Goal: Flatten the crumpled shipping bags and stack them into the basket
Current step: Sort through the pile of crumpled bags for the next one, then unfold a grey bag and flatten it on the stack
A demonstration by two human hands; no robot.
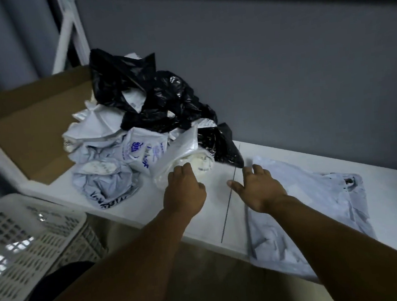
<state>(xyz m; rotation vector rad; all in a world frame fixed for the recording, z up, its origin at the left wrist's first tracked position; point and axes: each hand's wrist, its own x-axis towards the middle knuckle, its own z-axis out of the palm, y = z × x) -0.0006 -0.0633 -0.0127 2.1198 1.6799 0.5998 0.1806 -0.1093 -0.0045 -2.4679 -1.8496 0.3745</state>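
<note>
Bags in black, white and grey form a crumpled pile [142,121] on the table [393,195]. At the pile's front edge the left hand [184,192] curls its fingers on a whitish bag [180,152]. Right of the pile the right hand [256,188] rests spread on a flattened grey bag [317,200], and the basket [32,237] stands near the pile's left.

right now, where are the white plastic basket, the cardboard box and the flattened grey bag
white plastic basket [56,234], head view, perforated side wall
cardboard box [30,131], head view, brown inner face
flattened grey bag [317,202], head view, its middle
</note>
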